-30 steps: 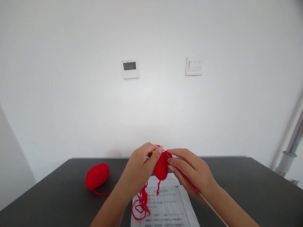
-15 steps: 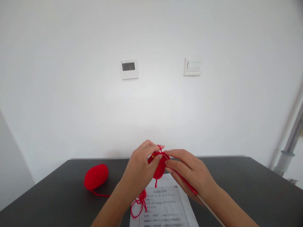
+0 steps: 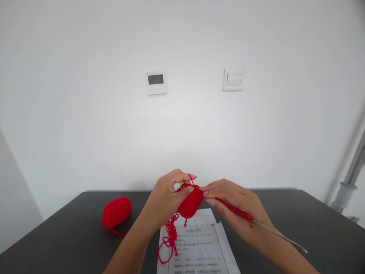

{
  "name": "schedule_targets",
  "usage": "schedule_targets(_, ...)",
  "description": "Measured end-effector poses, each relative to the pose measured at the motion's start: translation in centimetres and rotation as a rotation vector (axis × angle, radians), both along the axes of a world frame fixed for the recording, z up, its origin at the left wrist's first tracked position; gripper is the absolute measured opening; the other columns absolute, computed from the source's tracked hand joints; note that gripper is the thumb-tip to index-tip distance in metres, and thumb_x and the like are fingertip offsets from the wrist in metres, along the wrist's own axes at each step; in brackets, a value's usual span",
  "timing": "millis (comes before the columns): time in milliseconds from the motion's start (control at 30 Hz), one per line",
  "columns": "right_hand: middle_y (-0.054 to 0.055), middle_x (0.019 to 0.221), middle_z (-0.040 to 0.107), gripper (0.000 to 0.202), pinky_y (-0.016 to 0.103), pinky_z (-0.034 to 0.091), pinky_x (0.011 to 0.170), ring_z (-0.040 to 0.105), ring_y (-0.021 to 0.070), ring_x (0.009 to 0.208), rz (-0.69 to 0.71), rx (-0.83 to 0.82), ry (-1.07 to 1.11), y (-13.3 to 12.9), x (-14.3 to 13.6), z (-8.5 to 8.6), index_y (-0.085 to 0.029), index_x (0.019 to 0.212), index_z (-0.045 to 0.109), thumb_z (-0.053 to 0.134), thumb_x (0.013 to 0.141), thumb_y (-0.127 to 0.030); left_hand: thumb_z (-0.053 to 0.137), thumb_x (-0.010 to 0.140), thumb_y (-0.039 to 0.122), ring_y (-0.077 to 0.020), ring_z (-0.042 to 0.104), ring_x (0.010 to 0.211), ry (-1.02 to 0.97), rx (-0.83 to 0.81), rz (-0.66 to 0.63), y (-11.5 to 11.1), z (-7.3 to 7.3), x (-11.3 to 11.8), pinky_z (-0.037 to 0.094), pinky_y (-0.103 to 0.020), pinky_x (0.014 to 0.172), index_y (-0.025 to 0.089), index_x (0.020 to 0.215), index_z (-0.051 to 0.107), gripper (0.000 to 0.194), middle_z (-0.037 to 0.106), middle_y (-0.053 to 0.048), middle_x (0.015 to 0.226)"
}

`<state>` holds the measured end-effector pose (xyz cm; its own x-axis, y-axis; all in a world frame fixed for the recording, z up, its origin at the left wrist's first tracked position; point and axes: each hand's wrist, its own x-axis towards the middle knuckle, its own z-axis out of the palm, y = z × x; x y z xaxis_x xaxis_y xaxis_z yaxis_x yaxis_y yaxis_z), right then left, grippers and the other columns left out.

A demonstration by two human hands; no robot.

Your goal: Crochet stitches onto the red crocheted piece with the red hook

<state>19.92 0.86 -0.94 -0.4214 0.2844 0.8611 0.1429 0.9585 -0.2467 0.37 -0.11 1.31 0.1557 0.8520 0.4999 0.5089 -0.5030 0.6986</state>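
Note:
A small red crocheted piece (image 3: 190,204) hangs from my left hand (image 3: 171,190), pinched between thumb and fingers, with a short yarn tail at its bottom. Red yarn runs up over the left index finger. Beside that finger a yellow stitch marker (image 3: 181,184) sits at the piece's top edge. My right hand (image 3: 236,205) is closed on a crochet hook (image 3: 238,212) with a red grip; its metal shaft points back over the wrist. The hook's working tip is at the right edge of the piece, hidden by my fingertips.
On the dark table (image 3: 71,236) a red yarn ball (image 3: 116,213) lies at left. Loose tangled yarn (image 3: 170,239) rests on a printed sheet of paper (image 3: 199,249) below my hands. A wall with a thermostat (image 3: 156,83) and a light switch (image 3: 234,80) stands behind.
My right hand has shifted slightly right and the hook has swung flatter, its rear end now in view. The crocheted piece shows more of its face, and the yellow marker is more visible.

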Motion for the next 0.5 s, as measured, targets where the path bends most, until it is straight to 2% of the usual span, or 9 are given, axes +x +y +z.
schedule_targets(200, 0.002, 0.085, 0.077, 0.013, 0.024, 0.058, 0.071, 0.072, 0.0168, 0.078, -0.031, -0.381, 0.093, -0.6, 0.3, 0.0, -0.022, 0.089, 0.074, 0.061, 0.089, -0.021, 0.062, 0.079, 0.018, -0.0162, 0.060, 0.078, -0.096, -0.167, -0.147, 0.4, -0.2, -1.0, 0.044, -0.028, 0.070, 0.021, 0.092, 0.076, 0.020, 0.066, -0.002, 0.084)
schedule_targets(367, 0.002, 0.083, 0.077, 0.012, 0.023, 0.058, 0.069, 0.072, 0.0164, 0.076, 0.000, -0.441, 0.108, -0.7, 0.3, 0.1, -0.023, 0.086, 0.076, 0.064, 0.087, -0.024, 0.066, 0.076, 0.019, -0.0147, 0.058, 0.073, -0.153, -0.243, -0.209, 0.6, -0.2, -1.5, 0.043, -0.026, 0.066, 0.020, 0.090, 0.076, 0.018, 0.064, -0.001, 0.080)
schedule_targets(500, 0.002, 0.081, 0.077, 0.012, 0.021, 0.058, 0.068, 0.073, 0.0163, 0.077, 0.032, -0.465, 0.124, -0.8, 0.6, 0.3, -0.023, 0.083, 0.076, 0.065, 0.086, -0.025, 0.067, 0.074, 0.018, -0.0141, 0.059, 0.073, -0.183, -0.285, -0.241, 0.6, 0.0, -1.7, 0.043, -0.025, 0.065, 0.018, 0.080, 0.075, 0.010, 0.066, -0.002, 0.083)
